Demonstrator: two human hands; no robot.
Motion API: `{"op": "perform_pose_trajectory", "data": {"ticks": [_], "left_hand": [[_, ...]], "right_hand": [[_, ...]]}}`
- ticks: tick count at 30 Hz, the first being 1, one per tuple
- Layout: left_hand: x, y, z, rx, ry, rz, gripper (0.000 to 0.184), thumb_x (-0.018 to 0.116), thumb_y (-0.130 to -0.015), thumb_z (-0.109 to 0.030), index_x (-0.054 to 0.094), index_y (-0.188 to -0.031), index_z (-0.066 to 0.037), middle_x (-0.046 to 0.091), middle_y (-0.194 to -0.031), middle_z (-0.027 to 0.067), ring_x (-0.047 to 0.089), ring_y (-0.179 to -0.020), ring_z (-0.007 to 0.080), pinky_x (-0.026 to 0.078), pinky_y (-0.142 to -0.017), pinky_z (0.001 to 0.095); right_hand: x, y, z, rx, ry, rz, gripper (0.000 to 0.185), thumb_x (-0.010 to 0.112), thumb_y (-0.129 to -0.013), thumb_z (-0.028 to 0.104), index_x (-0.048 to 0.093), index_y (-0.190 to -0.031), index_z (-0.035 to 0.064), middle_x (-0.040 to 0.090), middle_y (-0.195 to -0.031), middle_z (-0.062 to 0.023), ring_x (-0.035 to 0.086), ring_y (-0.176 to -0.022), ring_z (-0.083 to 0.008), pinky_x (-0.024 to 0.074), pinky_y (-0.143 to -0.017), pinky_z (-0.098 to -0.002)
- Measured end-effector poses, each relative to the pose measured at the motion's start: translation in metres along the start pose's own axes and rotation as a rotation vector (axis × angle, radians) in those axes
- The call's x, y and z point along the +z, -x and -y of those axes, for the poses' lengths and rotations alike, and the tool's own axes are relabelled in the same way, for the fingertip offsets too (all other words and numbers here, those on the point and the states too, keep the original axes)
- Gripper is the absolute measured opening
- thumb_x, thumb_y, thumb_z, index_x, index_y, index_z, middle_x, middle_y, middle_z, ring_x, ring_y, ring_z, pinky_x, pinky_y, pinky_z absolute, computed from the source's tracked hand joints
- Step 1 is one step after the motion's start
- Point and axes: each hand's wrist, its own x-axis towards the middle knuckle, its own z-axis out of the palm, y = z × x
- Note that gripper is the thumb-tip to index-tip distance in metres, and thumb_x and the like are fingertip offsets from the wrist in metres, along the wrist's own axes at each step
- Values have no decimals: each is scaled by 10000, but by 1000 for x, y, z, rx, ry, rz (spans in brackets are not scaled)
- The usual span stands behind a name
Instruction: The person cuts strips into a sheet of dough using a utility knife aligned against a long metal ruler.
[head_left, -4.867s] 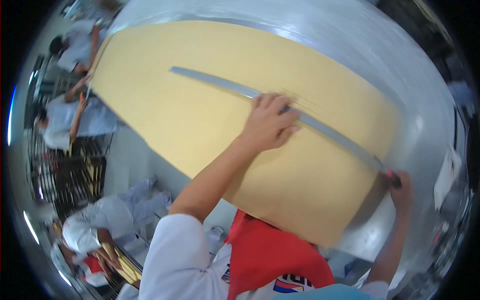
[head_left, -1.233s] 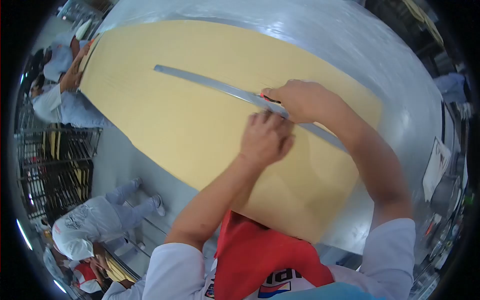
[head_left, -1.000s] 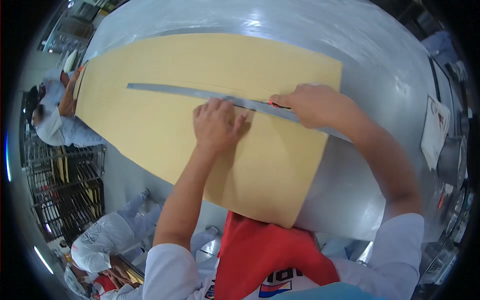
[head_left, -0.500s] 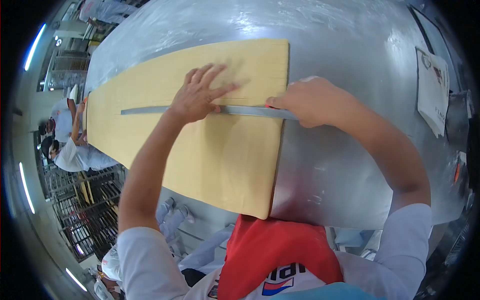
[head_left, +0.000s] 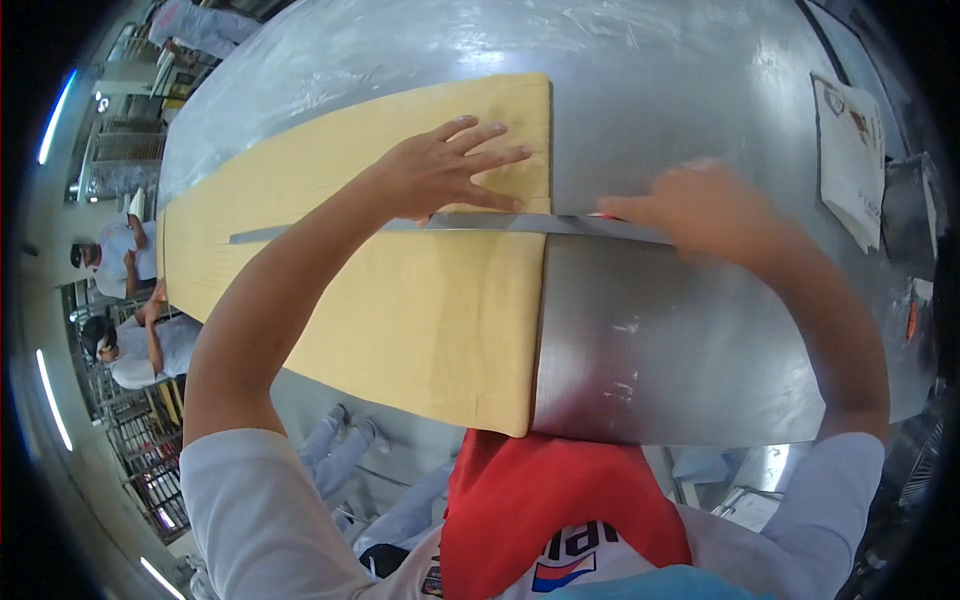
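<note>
A long, flat yellow slab (head_left: 420, 330), like cake or dough, lies across the metal table. Fine lines run along its upper part. Across it rests a long steel straightedge (head_left: 480, 223), its right end reaching past the slab's edge. My left hand (head_left: 445, 172) is open, fingers spread over the slab, with its lower side against the straightedge. My right hand (head_left: 705, 210), blurred by motion, is closed beyond the slab's right edge, over the right end of the straightedge. A small red object (head_left: 603, 215) shows at its fingertips; the rest of it is hidden.
The shiny metal table (head_left: 650, 350) extends around the slab. A printed paper sheet (head_left: 850, 160) lies at the right edge. On the left, a co-worker (head_left: 125, 255) and another co-worker (head_left: 150, 350) stand at the slab's far end, near racks (head_left: 150, 440).
My right hand has moved right, off the slab's edge, with the red object. My left hand has slid right along the slab. Slab and straightedge appear shifted slightly left in view.
</note>
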Motion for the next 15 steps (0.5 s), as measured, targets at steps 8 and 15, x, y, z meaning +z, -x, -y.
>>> {"op": "perform_pose_trajectory", "data": {"ticks": [8, 15], "left_hand": [[38, 36, 5, -156, 137, -180, 805, 953, -701, -366, 633, -1427, -503, 297, -1733, -56, 344, -1550, 299, 328, -1286, 493], [189, 136, -24, -594, 654, -813, 371, 836, -869, -360, 816, -1232, -287, 601, -1475, 79, 520, -1332, 380, 387, -1145, 521]], "right_hand": [[69, 26, -4, 194, -451, -350, 487, 723, -904, 87, 647, -1381, 154, 684, -1153, -147, 649, -1077, -373, 519, -954, -482], [109, -43, 46, 366, -437, -519, 282, 796, -826, 83, 617, -1043, 60, 649, -1037, -150, 634, -992, -417, 506, -857, -485]]}}
